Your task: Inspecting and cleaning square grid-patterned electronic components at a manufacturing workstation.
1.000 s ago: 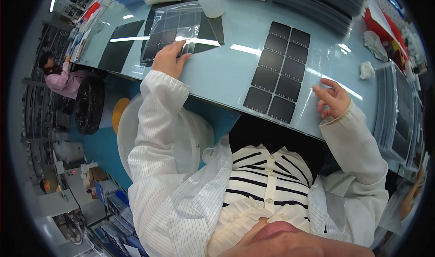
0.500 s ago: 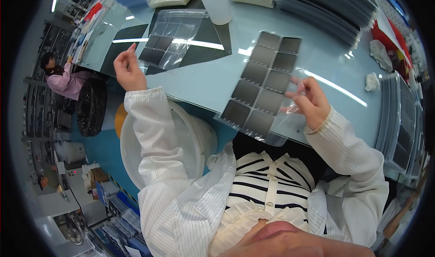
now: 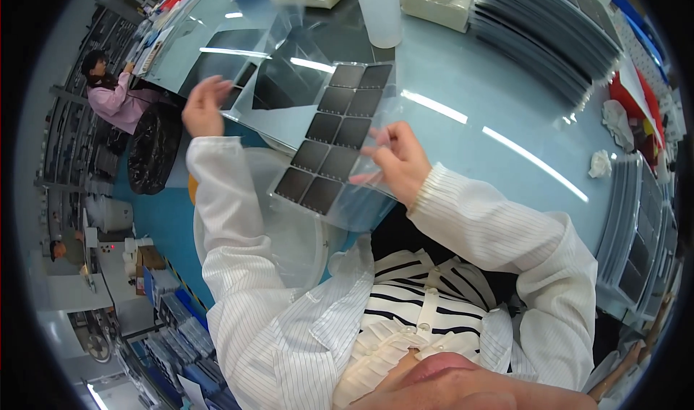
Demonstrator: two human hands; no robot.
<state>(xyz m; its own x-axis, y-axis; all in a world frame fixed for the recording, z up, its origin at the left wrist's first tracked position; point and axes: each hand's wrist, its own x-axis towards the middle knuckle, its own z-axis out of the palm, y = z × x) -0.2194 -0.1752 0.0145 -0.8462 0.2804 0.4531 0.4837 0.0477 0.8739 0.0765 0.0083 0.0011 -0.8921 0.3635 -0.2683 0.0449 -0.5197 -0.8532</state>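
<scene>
My right hand (image 3: 396, 157) grips the side of a clear plastic sheet (image 3: 338, 137) that carries two columns of dark square pieces. The sheet is held tilted above the table's front edge, over a white bin. My left hand (image 3: 207, 106) is blurred, its fingers closed at the edge of another clear plastic sheet (image 3: 276, 48). That second sheet is tilted up and smeared by motion; a dark strip shows on it close to my fingers. Beneath lie black flat panels (image 3: 289, 84) on the table.
A round white bin (image 3: 318, 247) stands below the table (image 3: 463, 150). A translucent cylinder (image 3: 377, 12), pale packets (image 3: 434, 5) and a stack of dark sheets (image 3: 542, 34) are at the back. More stacked sheets (image 3: 629, 229) and crumpled tissue (image 3: 599, 165) sit right. A co-worker (image 3: 112, 95) sits far left.
My right hand has carried its sheet of dark squares leftward. The other clear sheet, flat on the table before, is now tipped up beside my left hand.
</scene>
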